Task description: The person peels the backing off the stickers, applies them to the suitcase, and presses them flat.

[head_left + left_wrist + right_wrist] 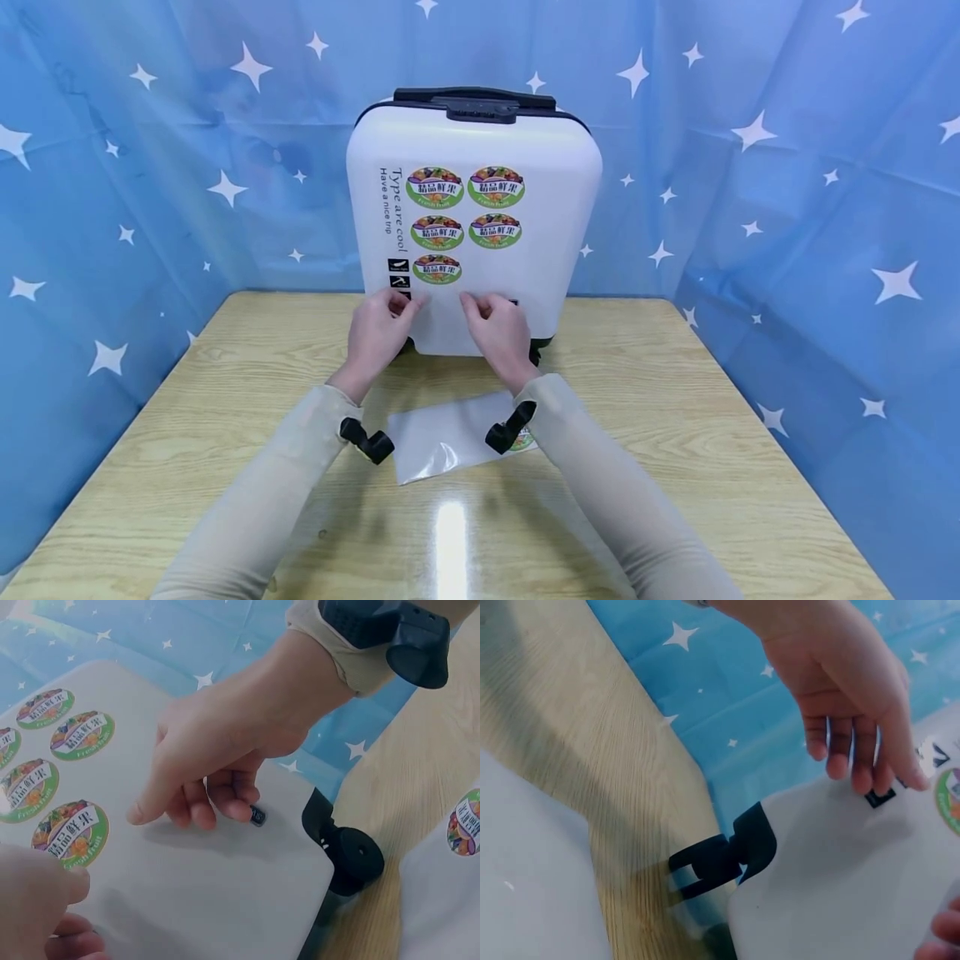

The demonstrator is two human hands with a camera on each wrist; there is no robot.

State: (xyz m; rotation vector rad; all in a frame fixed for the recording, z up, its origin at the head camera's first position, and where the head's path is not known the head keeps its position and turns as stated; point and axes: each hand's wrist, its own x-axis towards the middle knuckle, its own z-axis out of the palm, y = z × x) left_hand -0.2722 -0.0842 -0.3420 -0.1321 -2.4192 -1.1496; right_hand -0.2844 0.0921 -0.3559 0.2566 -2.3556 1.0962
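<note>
A white suitcase [555, 217] stands upright on the table with several oval fruit stickers on its front. My left hand [381, 327] is at the lower left of the front, below the lowest sticker [437, 270]. In the right wrist view, the left hand [855, 690] has loosely bent fingers near small black icons, with nothing seen in it. My right hand [501, 332] is at the lower right; in the left wrist view, the right hand [217, 742] has loosely curled fingers over the white shell and no held thing visible.
A glossy white sheet [442, 433] lies on the wooden table [660, 417] under the forearms, with an oval sticker [521, 440] near its right end. Black wheels [356, 859] support the suitcase. A blue star-patterned curtain [712, 167] surrounds the table's back and sides.
</note>
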